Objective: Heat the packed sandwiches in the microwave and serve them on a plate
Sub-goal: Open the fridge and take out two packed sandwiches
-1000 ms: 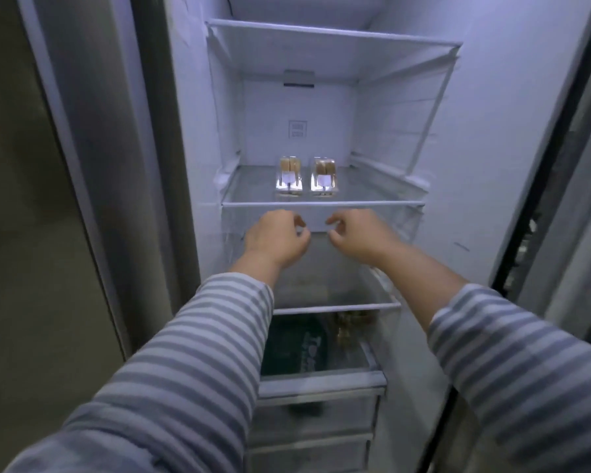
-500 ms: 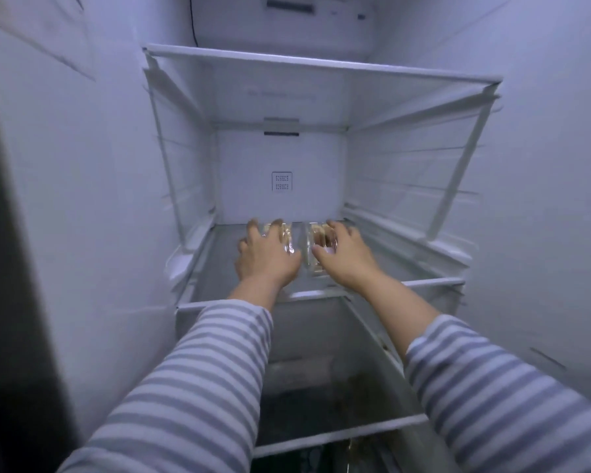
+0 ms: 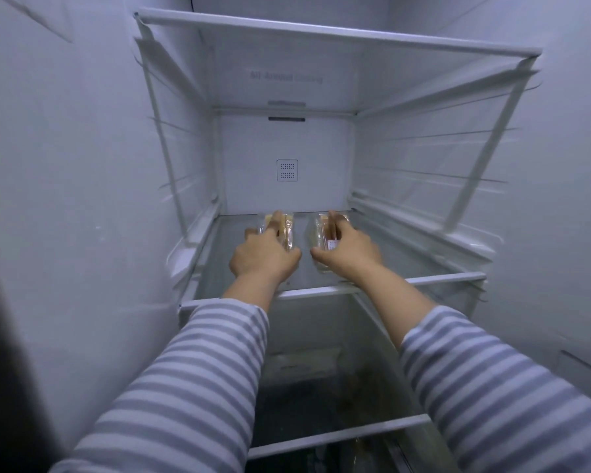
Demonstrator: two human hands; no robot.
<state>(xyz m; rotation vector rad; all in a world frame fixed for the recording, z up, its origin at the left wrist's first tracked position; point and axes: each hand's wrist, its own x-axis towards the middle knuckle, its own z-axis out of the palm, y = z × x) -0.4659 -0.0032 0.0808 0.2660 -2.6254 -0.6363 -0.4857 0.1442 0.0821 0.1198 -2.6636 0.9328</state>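
A: On the glass fridge shelf (image 3: pixel 423 264), at twelve o'clock: two packed sandwiches. Status?

B: Early. Left hand (image 3: pixel 265 259) grip curls round left sandwich pack (image 3: pixel 289 230); right hand (image 3: pixel 350 250) grip curls round right sandwich pack (image 3: pixel 321 230). Microwaving and plating remain.

A: Appearance?

B: Clear wrap, pale bread, small label on the right one.

Two packed sandwiches, clear plastic wrap, side by side, apart, far on glass shelf: left pack (image 3: pixel 286 229), right pack (image 3: pixel 321 230) bearing label.
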